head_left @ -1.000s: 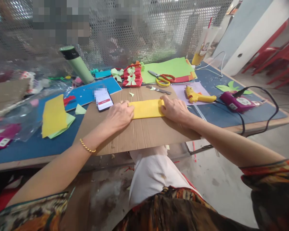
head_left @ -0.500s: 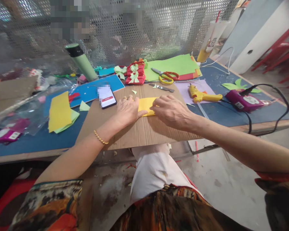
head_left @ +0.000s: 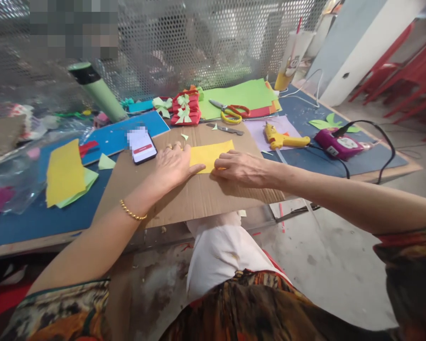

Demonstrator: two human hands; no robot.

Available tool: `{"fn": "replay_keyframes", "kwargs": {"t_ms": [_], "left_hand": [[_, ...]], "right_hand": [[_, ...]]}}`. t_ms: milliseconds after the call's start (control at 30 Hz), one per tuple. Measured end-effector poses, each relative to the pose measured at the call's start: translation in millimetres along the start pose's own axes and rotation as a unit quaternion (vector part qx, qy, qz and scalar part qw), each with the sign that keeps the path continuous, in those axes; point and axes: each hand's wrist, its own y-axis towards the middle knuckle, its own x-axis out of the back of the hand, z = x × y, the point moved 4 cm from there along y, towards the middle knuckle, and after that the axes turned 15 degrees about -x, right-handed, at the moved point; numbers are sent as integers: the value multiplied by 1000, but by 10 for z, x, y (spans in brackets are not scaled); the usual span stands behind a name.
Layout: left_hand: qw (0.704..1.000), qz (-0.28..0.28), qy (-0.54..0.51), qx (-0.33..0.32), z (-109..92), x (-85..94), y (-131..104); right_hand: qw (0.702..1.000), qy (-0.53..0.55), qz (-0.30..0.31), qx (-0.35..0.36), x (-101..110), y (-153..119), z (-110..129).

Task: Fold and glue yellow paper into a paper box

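Note:
A yellow sheet (head_left: 213,154), felt or paper, lies on the brown cardboard (head_left: 184,203) before me. My left hand (head_left: 173,163) rests on its left end, palm down, with the fingers spread and the thumb along the near edge. At the right part of the near edge is my right hand (head_left: 239,168), its fingers bent and drawn together on the sheet; the fingertips are partly hidden. Beyond the sheet lie a small utility knife (head_left: 230,130) and pale green scraps (head_left: 185,137). To the left of my left hand is a phone (head_left: 142,148).
Scissors (head_left: 230,111) lie on green sheets (head_left: 252,94), beside red pieces with pale green bows (head_left: 185,111). Right: a yellow glue gun (head_left: 282,137), a purple corded box (head_left: 339,143), a drink cup (head_left: 293,61). Left: a green bottle (head_left: 101,94), yellow sheets (head_left: 66,173).
The view has shifted right. My right hand has slid down and outward along the sheet, and more of the yellow sheet now lies flat in sight. My left hand stays on its left end.

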Motion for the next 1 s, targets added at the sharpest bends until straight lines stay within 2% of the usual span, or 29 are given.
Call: {"fn": "replay_keyframes", "kwargs": {"t_ms": [200,433,533,667,733,800,900,1000], "left_hand": [[1000,4,-1,-3,-4,-17,4],[1000,-8,-10,-9,0,-7,-8],[1000,-10,-12,-9,6,-13,-13],[1000,-16,-7,-8,5,-23,-7],[1000,-17,-8,-5,4,-31,0],[1000,-19,-9,-2,4,-37,8],[1000,-18,-12,0,-2,-41,8],[1000,-13,-6,4,-41,-14,-15]], "right_hand": [[998,43,-22,-27,37,-265,-130],[995,54,3,-86,50,-518,-256],[993,48,17,-107,117,-613,-285],[983,39,3,-177,327,-522,-285],[968,101,-23,-227,419,-330,-255],[944,172,18,-282,391,-80,-221],[892,160,143,-398,205,210,-229],[850,190,230,-434,57,315,-246]]}}
